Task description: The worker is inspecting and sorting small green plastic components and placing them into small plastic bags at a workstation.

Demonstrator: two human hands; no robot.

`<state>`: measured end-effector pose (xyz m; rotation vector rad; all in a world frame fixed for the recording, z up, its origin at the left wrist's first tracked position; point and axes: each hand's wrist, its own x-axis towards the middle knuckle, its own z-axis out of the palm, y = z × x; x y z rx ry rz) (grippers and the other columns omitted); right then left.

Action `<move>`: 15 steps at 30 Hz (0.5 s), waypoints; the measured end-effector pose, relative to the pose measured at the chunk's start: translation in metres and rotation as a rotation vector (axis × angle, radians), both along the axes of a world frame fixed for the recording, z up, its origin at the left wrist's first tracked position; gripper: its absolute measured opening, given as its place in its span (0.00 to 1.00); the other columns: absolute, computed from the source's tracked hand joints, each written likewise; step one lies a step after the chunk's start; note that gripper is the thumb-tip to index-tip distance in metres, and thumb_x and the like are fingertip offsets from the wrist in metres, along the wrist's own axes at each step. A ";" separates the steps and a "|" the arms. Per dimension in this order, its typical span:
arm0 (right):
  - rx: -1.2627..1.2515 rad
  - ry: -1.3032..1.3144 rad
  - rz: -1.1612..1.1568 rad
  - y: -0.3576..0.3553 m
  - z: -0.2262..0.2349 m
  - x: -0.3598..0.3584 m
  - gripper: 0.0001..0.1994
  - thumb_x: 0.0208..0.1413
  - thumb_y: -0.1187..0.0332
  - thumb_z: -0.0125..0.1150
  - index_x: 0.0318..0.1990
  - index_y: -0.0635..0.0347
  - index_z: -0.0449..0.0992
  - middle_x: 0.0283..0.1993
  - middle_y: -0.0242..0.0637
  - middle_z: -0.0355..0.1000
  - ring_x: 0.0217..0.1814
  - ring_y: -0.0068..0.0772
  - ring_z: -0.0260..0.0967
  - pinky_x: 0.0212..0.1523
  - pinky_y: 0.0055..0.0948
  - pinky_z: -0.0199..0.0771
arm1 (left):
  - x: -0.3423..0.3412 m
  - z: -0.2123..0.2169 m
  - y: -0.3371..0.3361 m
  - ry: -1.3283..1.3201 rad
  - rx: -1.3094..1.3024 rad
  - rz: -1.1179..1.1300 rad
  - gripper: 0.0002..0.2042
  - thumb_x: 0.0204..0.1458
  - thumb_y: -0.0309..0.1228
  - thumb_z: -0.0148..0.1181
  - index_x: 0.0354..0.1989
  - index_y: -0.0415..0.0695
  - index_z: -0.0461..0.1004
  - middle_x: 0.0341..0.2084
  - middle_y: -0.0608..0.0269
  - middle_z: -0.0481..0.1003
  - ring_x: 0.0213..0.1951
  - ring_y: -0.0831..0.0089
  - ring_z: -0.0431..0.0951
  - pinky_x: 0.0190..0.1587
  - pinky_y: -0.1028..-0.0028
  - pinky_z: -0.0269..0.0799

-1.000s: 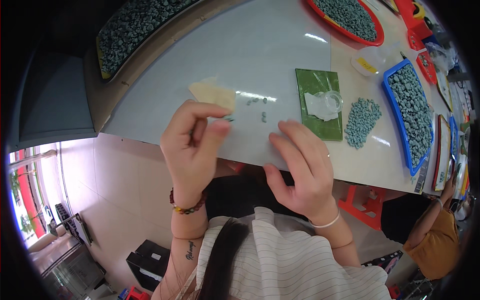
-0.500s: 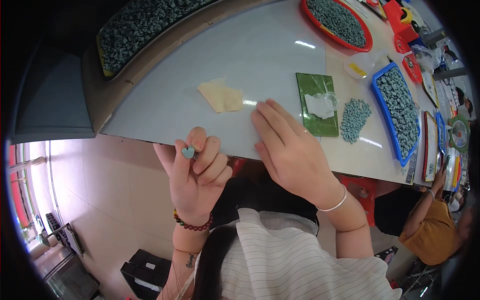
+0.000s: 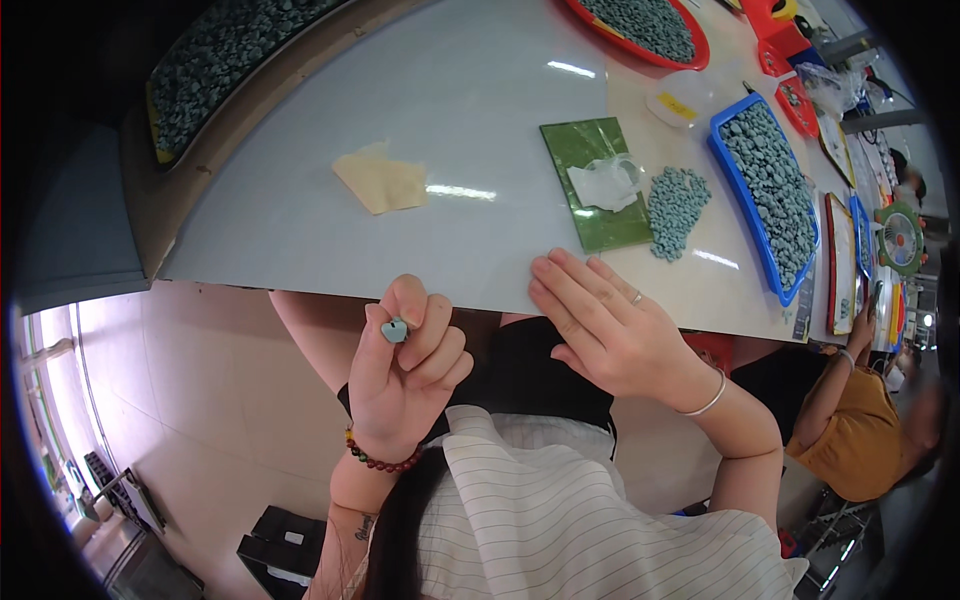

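Observation:
Between the thumb and bent index finger of my left hand (image 3: 412,375) is a small blue-green stone (image 3: 393,331) with a dark spot on its upper edge. That hand is raised just off the table's near edge. My right hand (image 3: 615,330) rests by the table edge, fingers stretched out together with nothing visible in them. Beyond it lies a green board (image 3: 612,234) with a crumpled white tissue (image 3: 602,186) and a clear ring-shaped item on top. A loose pile of small blue-green stones (image 3: 678,208) sits to the board's right. A pale yellow cloth or paper (image 3: 385,183) lies further left.
A blue tray (image 3: 748,219) of larger stones stands at the right, with a red tray (image 3: 641,54) of stones at the back. A translucent tub (image 3: 678,101) is between them. Another stone-filled tray (image 3: 235,65) is far left. A person in a mustard top (image 3: 850,440) sits at the right.
My right hand has moved right and toward me, to the table edge. The left hand still pinches the stone, now turned slightly. The whole view has shifted, so the table's things appear further left.

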<state>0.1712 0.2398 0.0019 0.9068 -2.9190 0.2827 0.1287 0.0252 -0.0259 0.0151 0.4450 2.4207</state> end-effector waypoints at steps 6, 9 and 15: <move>0.049 0.036 0.002 0.015 0.000 0.013 0.27 0.38 0.64 0.58 0.49 0.68 0.68 0.58 0.43 0.60 0.61 0.38 0.56 0.56 0.37 0.60 | 0.003 -0.002 0.010 0.033 -0.059 -0.090 0.14 0.57 0.45 0.42 0.29 0.49 0.59 0.16 0.75 0.52 0.16 0.85 0.48 0.20 0.83 0.45; 0.097 0.023 0.015 0.025 0.001 0.018 0.23 0.46 0.62 0.53 0.49 0.67 0.69 0.56 0.43 0.62 0.61 0.41 0.57 0.61 0.40 0.53 | 0.003 0.003 0.015 0.060 -0.075 -0.093 0.13 0.57 0.44 0.42 0.29 0.49 0.59 0.16 0.75 0.53 0.16 0.85 0.48 0.20 0.83 0.45; 0.194 0.037 -0.069 0.049 0.002 0.034 0.22 0.53 0.59 0.46 0.49 0.66 0.69 0.55 0.42 0.63 0.60 0.39 0.58 0.63 0.41 0.46 | 0.005 0.004 0.022 0.060 -0.038 -0.099 0.11 0.58 0.41 0.43 0.29 0.49 0.59 0.16 0.75 0.52 0.15 0.86 0.48 0.19 0.83 0.44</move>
